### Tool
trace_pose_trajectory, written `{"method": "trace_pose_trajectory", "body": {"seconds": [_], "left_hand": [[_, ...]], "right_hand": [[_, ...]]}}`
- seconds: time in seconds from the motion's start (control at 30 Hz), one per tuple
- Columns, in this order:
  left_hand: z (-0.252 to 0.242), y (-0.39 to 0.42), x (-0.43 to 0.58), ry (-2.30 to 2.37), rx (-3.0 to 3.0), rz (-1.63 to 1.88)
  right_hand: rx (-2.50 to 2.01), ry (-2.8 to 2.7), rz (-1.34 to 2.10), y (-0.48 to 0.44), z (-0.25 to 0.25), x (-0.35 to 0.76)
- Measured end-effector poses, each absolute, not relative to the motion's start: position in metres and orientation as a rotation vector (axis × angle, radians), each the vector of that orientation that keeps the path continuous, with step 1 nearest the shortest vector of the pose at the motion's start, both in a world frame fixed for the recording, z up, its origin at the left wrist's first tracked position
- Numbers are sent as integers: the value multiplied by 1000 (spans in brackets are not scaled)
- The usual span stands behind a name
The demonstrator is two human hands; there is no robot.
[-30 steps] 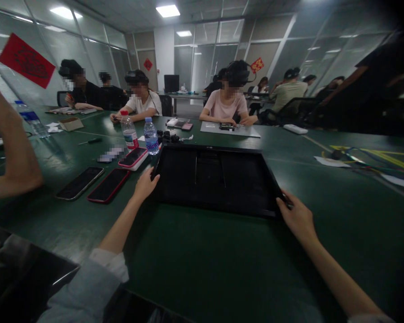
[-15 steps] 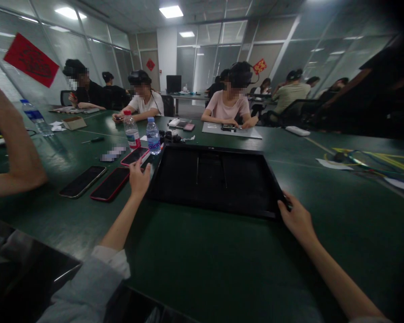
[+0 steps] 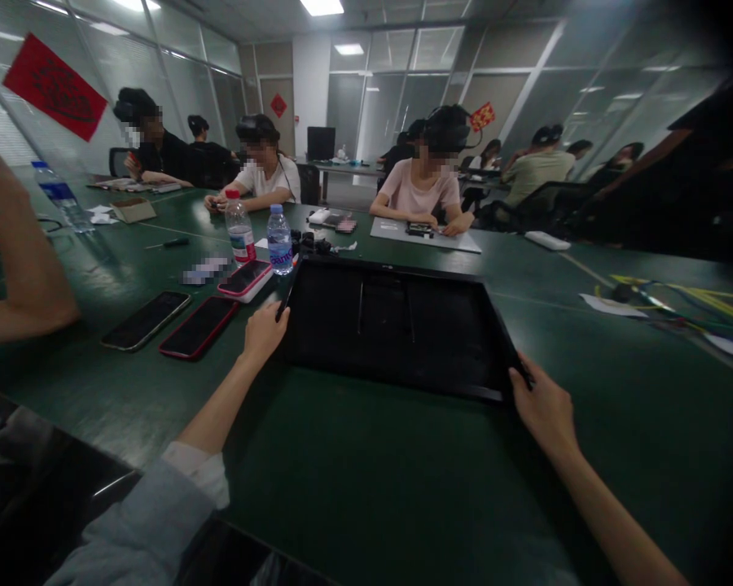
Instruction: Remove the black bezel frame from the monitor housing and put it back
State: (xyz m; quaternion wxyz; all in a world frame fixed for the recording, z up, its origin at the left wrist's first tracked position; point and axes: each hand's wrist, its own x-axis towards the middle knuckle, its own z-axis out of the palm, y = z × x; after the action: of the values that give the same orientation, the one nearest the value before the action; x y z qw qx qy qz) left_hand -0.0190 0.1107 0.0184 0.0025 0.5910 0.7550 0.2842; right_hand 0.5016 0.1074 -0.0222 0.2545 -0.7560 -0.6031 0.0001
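Note:
In front of me lies a wide black tray-like panel (image 3: 335, 325) with a raised rim and thin upright lines near its middle. It looks like a display's casing, but I cannot be sure. My left hand (image 3: 265, 334) grips its left rim, fingers closed over the edge. At the lower right corner, my right hand (image 3: 546, 403) is closed round the right rim. Beside my left hand are a pink-edged phone on a white box (image 3: 247, 281), a red-cased phone (image 3: 199, 328) and a dark phone (image 3: 147, 320).
Two water bottles, one red-capped (image 3: 239, 232) and one blue-capped (image 3: 279, 242), stand behind the panel's left corner. A screwdriver (image 3: 174, 242) lies farther left. Yellow cables (image 3: 690, 297) spread at right. A co-worker's arm (image 3: 24, 268) rests at far left; several people sit across the green table (image 3: 391, 472).
My left hand has moved from beside the pink-edged phone to the panel's left rim and closed on it. My right hand keeps its hold. The view has shifted slightly.

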Motion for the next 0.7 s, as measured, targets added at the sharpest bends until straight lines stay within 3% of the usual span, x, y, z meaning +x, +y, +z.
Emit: {"method": "trace_pose_trajectory", "body": {"seconds": [0.7], "left_hand": [[6, 124, -29, 2235, 1784, 963]], "right_hand": [[-1829, -1613, 124, 124, -39, 517]]}}
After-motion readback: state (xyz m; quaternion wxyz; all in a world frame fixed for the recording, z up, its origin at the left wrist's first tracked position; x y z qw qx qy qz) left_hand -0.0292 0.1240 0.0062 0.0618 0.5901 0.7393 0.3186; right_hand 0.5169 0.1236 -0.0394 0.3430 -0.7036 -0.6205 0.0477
